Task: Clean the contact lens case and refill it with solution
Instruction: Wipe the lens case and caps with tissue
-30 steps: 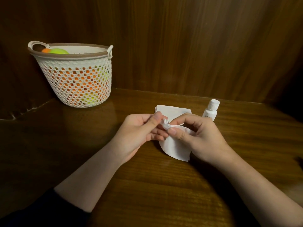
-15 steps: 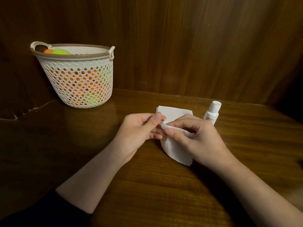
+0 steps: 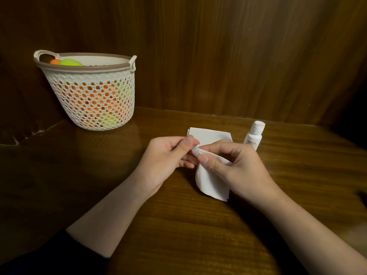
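At the middle of the frame the left hand (image 3: 168,155) pinches the small, mostly hidden lens case (image 3: 195,150) while the right hand (image 3: 236,165) pinches a white tissue (image 3: 210,183) against it, so cleaning seems unfinished, and the capped solution bottle (image 3: 254,134) waits upright on the tabletop (image 3: 178,225).

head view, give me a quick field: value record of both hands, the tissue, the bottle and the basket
left hand: pinches a small clear piece, likely the lens case
right hand: grips the white tissue against that piece
tissue: hangs down from the right hand
second tissue: lies folded flat on the table behind the hands
solution bottle: upright, cap on, untouched
basket: back left, holds orange and green things
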A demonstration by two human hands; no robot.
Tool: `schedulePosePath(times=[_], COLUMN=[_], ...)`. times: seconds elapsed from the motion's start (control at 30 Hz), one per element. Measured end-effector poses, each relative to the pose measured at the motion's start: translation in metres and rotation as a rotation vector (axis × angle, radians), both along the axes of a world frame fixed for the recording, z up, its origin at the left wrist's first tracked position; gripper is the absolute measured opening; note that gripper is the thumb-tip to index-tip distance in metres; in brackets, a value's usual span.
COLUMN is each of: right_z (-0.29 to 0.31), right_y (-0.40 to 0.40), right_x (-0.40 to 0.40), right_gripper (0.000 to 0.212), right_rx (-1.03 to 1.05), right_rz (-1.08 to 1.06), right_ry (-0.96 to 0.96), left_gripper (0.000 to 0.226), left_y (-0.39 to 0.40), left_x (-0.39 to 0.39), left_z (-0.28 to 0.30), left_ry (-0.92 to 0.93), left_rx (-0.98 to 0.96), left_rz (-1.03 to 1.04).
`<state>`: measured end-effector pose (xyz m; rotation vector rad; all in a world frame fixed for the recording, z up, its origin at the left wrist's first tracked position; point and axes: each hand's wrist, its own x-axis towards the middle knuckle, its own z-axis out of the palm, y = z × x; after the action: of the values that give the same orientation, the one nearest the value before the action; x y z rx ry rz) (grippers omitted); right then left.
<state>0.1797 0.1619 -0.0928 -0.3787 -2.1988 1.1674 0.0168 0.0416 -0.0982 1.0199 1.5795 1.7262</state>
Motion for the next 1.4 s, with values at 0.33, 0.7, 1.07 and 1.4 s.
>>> schedulePosePath(times=[0.33, 0.7, 1.07, 1.4], right_z=[0.004, 0.009, 0.011, 0.003], right_y=[0.0, -0.002, 0.003, 0.002], right_x=[-0.001, 0.002, 0.001, 0.001], right_gripper=[0.016, 0.019, 0.015, 0.014], right_rx=[0.016, 0.182, 0.203, -0.058], right_rz=[0.011, -0.092, -0.124, 0.012], right_ry=[0.009, -0.063, -0.173, 0.008], left_gripper=[0.041, 0.041, 0.025, 0.026], left_y=[0.0, -0.001, 0.001, 0.001], left_x=[0.0, 0.0, 0.0, -0.003], left_z=[0.002, 0.001, -0.001, -0.003], left_ry=[-0.055, -0.082, -0.061, -0.058], left_rx=[0.025, 0.018, -0.021, 0.042], left_rz=[-0.008, -0.046, -0.09, -0.104])
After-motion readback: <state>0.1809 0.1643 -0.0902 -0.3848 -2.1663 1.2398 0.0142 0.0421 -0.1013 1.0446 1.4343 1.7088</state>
